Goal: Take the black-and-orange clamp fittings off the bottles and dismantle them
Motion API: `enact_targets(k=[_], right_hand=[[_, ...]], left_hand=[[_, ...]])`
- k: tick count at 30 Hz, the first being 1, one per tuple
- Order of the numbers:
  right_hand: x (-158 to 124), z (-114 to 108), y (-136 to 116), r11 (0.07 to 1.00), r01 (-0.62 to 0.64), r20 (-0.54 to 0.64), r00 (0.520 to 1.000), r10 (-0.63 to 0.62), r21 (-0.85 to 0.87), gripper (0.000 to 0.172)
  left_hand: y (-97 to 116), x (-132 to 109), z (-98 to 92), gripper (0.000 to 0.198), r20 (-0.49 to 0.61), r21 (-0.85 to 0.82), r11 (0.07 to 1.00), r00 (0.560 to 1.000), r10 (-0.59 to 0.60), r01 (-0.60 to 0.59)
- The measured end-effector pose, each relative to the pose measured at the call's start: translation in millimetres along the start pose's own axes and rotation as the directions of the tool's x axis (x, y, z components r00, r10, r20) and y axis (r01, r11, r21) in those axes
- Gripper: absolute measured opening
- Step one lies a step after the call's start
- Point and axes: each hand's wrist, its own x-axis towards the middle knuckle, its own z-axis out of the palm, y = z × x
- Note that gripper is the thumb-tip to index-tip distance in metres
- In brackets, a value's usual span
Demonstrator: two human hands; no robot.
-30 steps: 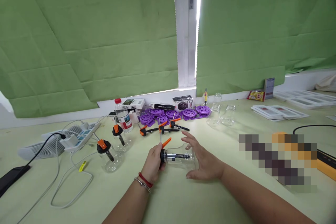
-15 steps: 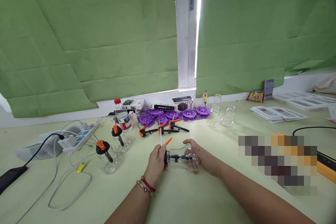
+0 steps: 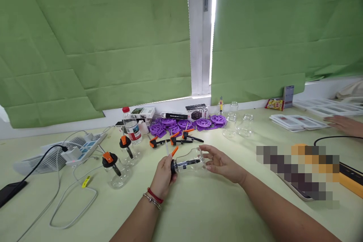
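The glass jar (image 3: 189,162) is held nearly horizontal over the table (image 3: 198,215), well short of the middle of the far edge. Its black cap (image 3: 172,166) is clamped in the left hand (image 3: 163,177); its base is gripped by the fingers of the right hand (image 3: 223,165). Three orange-and-black tops (image 3: 173,141) are laid beyond, before purple discs (image 3: 203,123) along the far edge.
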Motion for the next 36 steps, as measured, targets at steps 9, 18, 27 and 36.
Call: enact_targets(k=[9,18,27,36], right_hand=[[7.3,8.0,12.5,0.948,-0.318,-0.122,0.941,0.314,-0.009,0.052],[-1.4,-2.5,5.7,0.977,0.033,0.025,0.999,-0.029,-0.211,0.088],[1.7,3.9,14.8,0.983,-0.134,-0.057,0.990,0.127,-0.130,0.075],[2.5,6.2,14.1,0.935,-0.333,-0.046,0.943,0.330,-0.119,0.070]], left_hand=[[1.7,-6.4,9.5,0.037,-0.002,0.074,0.997,1.000,0.012,-0.012],[-1.3,0.9,1.1,0.039,0.008,0.013,1.000,1.000,-0.008,0.008],[1.4,-3.2,6.4,0.036,-0.024,0.088,0.996,0.999,-0.032,0.034],[2.8,-4.4,7.2,0.035,0.022,0.101,0.994,0.999,0.030,-0.032]])
